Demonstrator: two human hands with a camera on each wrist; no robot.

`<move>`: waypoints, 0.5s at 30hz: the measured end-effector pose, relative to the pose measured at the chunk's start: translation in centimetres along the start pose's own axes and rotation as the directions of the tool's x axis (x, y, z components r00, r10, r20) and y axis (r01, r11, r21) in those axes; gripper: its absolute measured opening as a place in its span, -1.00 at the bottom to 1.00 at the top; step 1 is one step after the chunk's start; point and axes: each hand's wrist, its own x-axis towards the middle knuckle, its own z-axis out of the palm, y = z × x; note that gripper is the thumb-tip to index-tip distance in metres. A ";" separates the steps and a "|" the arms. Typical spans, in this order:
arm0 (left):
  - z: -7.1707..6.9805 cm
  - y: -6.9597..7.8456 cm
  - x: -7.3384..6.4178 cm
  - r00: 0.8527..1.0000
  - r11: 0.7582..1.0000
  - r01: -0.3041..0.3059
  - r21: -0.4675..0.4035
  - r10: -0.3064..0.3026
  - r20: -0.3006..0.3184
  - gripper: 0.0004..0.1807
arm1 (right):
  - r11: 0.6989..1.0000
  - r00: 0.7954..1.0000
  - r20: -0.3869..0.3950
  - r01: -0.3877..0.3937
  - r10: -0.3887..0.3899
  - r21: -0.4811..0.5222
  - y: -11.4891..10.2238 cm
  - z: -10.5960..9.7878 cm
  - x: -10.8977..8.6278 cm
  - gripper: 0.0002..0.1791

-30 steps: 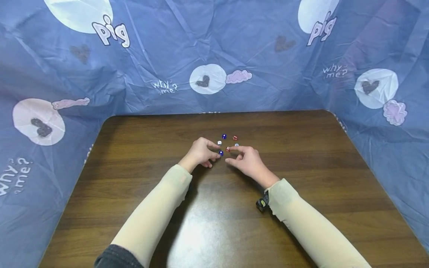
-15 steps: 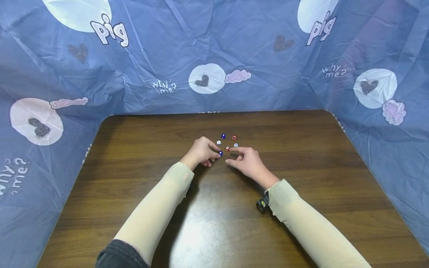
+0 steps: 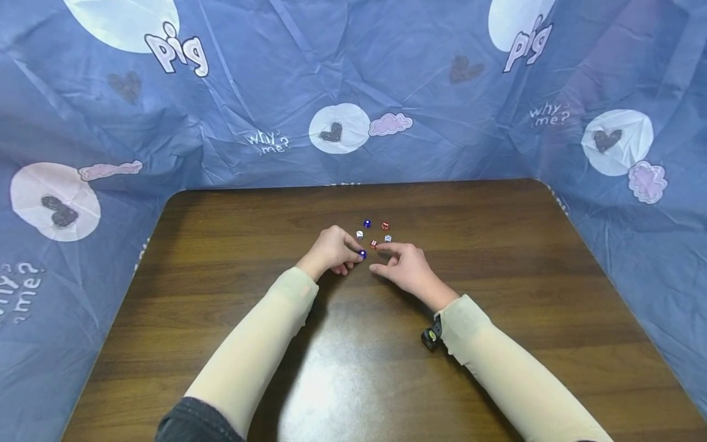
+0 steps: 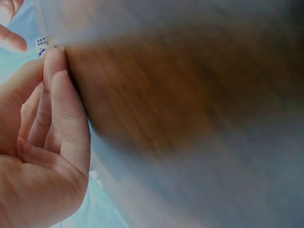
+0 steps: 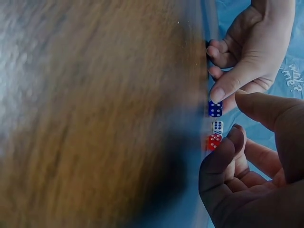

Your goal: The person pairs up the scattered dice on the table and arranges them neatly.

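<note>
In the head view my left hand [image 3: 333,248] pinches the nearest blue die [image 3: 362,254] between thumb and index finger. Its thumb lies against that blue die [image 5: 215,110] in the right wrist view. My right hand [image 3: 405,267] has its index fingertip at the near red die [image 3: 373,244], with the thumb held apart. Just beyond this pair, a white die [image 3: 359,234] sits to the left and a second white die [image 3: 388,238] to the right. Farther back are another blue die [image 3: 367,223] and another red die [image 3: 385,226].
All the dice are on a brown wood-grain table [image 3: 475,227] with rounded far corners. A blue printed cloth [image 3: 420,73] hangs behind it and along both sides. A small black device [image 3: 431,336] is strapped at the right wrist.
My left index finger has come down onto the near blue die, which has shifted slightly toward me. The right hand stays almost still by the red die. The head view has drifted a little.
</note>
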 end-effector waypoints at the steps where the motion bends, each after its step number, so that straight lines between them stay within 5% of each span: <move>1: -0.1 0.0 -0.1 1.000 1.000 -0.002 0.008 0.002 -0.002 -0.88 | 1.000 1.000 0.000 0.004 -0.004 -0.002 0.0 0.0 0.1 -0.46; 15: 0.5 -0.1 -3.4 1.000 0.999 -0.031 -0.014 0.031 -0.003 -0.88 | 1.000 0.999 0.032 -0.011 0.011 -0.003 -0.2 0.4 -0.3 -0.41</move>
